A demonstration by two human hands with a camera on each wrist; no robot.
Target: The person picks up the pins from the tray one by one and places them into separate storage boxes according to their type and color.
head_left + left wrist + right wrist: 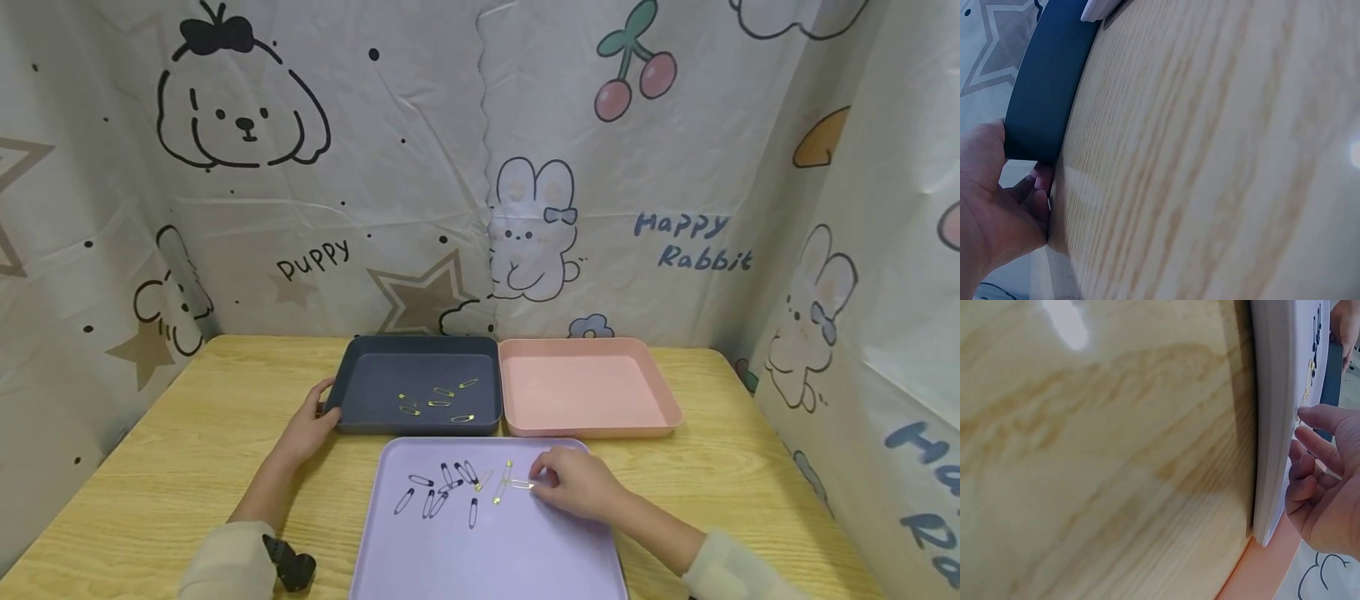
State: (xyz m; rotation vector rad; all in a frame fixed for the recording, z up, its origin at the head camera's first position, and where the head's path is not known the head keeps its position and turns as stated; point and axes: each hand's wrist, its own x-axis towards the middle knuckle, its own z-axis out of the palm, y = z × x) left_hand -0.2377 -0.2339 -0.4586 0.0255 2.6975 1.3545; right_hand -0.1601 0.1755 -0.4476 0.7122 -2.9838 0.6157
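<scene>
The left hand (306, 429) is gripping the side of the smooth navy tray (375, 383), fingers curled, probably steadying it. On the lilac tray (487, 558), the right hand (573, 485) is holding its fingertips at a thin gold safety pin (520, 483), pinching or merely touching, I can't tell, and looped dark safety pins (473, 512) are lying nearby.

The safety pins (521, 484) look metal, the lilac tray (487, 562) smooth plastic.
</scene>
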